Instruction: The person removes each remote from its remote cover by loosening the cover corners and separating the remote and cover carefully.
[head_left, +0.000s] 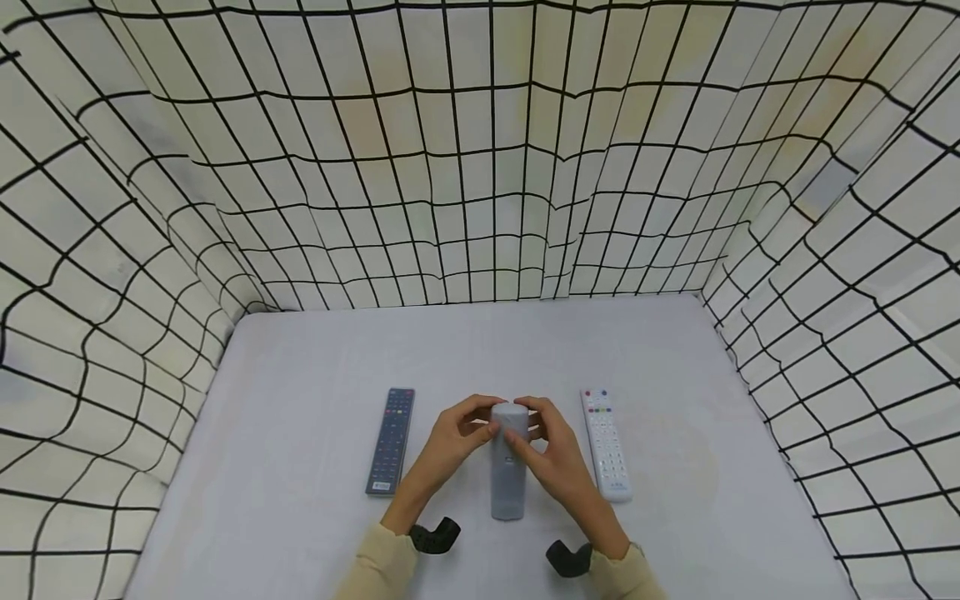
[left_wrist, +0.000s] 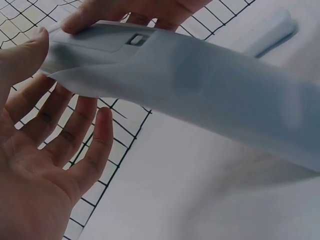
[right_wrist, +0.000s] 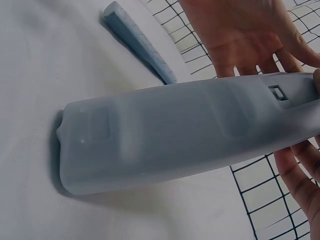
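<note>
A grey-blue remote control (head_left: 508,492) stands out between both hands, its back with a small latch slot facing up. Around it lies what looks like a soft, translucent cover (left_wrist: 200,80), whose lip stands off the remote near the far end. My left hand (head_left: 450,437) pinches that far end from the left, thumb on top. From the right, my right hand (head_left: 557,454) holds the same end, its thumb on the back. The far end appears raised, while the near end (right_wrist: 75,150) rests on or close to the table.
On the white table (head_left: 300,358), a dark remote (head_left: 391,442) lies to the left and a white remote (head_left: 606,446) to the right. Black-gridded white walls (head_left: 480,167) rise at the back and sides. Black curved pieces (head_left: 436,536) sit at both wrists.
</note>
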